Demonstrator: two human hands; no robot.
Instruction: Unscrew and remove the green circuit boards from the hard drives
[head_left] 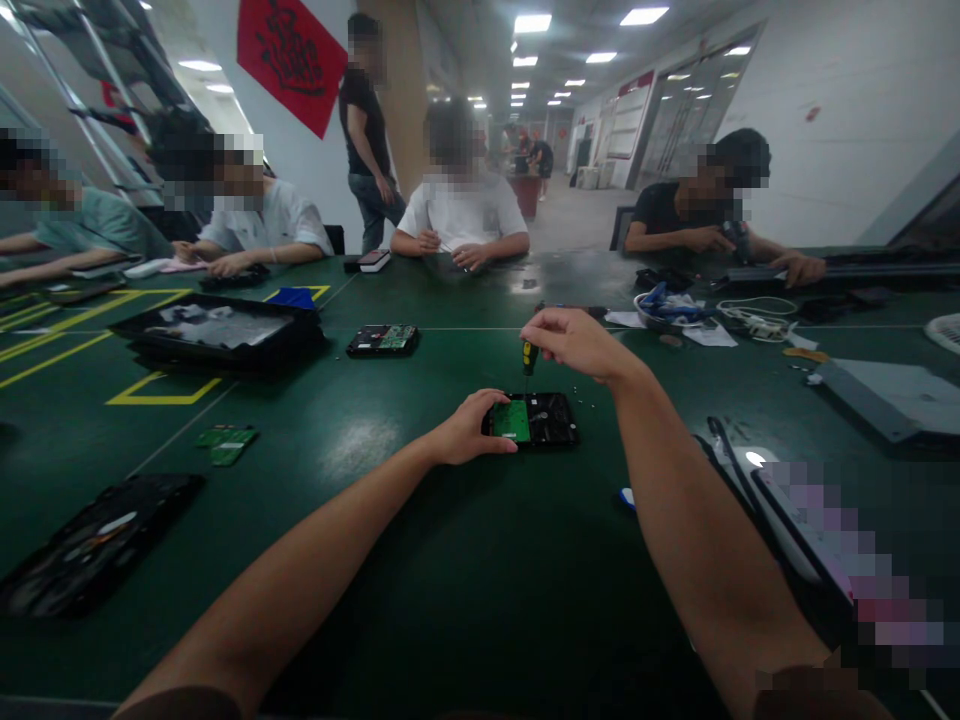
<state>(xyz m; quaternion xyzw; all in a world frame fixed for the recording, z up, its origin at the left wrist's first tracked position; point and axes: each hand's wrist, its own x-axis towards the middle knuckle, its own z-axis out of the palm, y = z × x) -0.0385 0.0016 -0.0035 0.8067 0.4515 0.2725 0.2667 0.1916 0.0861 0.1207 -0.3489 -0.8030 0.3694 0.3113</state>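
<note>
In the head view, the left hand (469, 428) clamps the end of a hard drive (555, 420) between thumb and fingers, its green circuit board (511, 421) facing up on the worktop (465, 590). The right hand's (585, 345) fingers are closed on a yellow-and-black screwdriver (529, 358), its shaft pointing down at the drive; tip contact is too small to tell. Beyond, to the left, lies a second hard drive (382, 341), near a black tray (289, 335).
</note>
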